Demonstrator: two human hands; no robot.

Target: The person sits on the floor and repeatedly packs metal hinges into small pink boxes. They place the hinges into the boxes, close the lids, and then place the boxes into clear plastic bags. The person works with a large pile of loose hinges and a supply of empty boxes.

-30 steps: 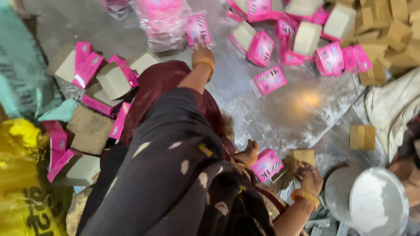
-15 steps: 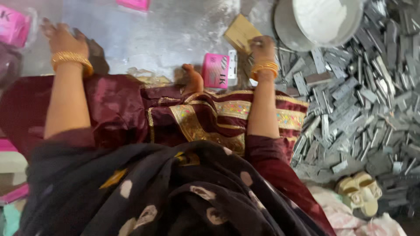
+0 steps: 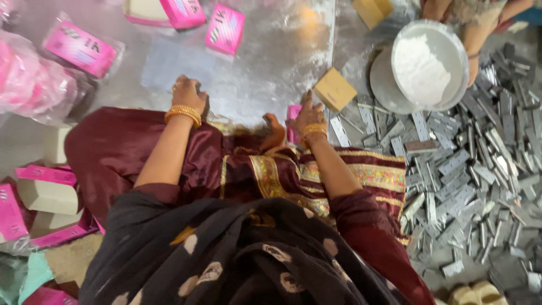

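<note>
Here, hands (image 3: 248, 107) on shiny foil sheet (image 3: 265, 68)

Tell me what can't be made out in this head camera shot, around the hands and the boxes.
- Right hand: covers most of the pink box; a grip cannot be judged.
- Left hand: fingers curled on the metal sheet; anything beneath is hidden.
- Top pink carton: cut by the frame edge.
- Another person's hand: partly behind the powder bowl.
- Metal pieces: blurred, shapes unclear.

Glossy pink cartons (image 3: 224, 29) (matt metal strips (image 3: 468, 169))
</note>
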